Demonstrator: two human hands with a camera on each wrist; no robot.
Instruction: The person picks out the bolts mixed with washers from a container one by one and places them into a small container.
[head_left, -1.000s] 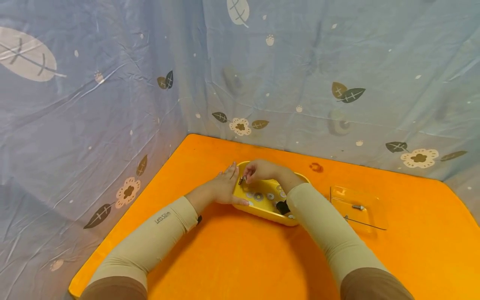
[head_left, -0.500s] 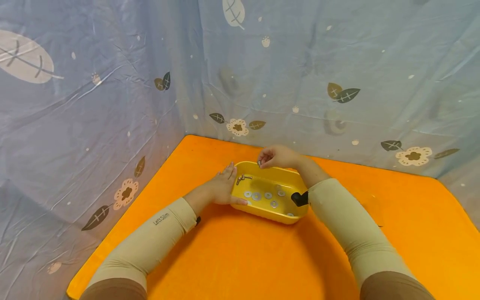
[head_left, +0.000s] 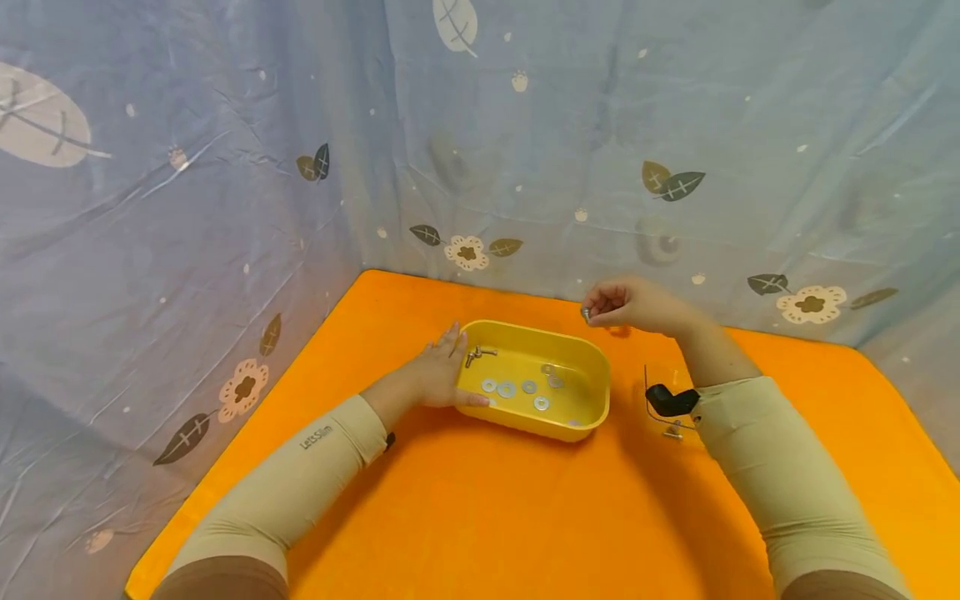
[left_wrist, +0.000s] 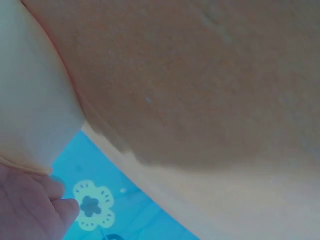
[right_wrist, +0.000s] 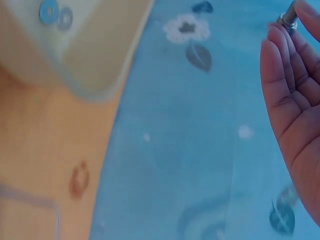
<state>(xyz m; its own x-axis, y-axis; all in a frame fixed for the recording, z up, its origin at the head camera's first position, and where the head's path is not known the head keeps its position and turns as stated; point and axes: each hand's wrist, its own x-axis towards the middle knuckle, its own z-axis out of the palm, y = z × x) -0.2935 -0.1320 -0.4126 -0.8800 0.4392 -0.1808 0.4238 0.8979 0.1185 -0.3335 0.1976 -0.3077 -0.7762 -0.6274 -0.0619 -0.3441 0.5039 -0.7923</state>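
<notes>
My left hand (head_left: 435, 375) rests on the left end of a yellow plastic bin (head_left: 551, 429), fingers straight and spread, thumb lying along the front rim. Inside the bin, several flat washers (head_left: 506, 389) lie scattered over the floor, and a few small screws (head_left: 480, 354) sit by its left end. Right of the bin and above the table, my right hand (head_left: 637, 304) pinches a short metal bolt (right_wrist: 289, 19) between thumb and fingertips. Rings show around the bolt's shank in the right wrist view. The left wrist view holds mostly blurred skin and part of the hand (left_wrist: 30, 207).
A shallow clear tray (head_left: 678, 375) sits at right on the orange table (head_left: 465, 508), partly hidden by my right wrist. Near it are another bolt (head_left: 672, 429) and a thin bent metal rod (head_left: 647, 387). A patterned curtain (head_left: 555, 150) hangs behind the table.
My right hand has lifted out of the bin with the bolt and moved right, past the bin's far right corner. The left hand has stayed on the bin's left end.
</notes>
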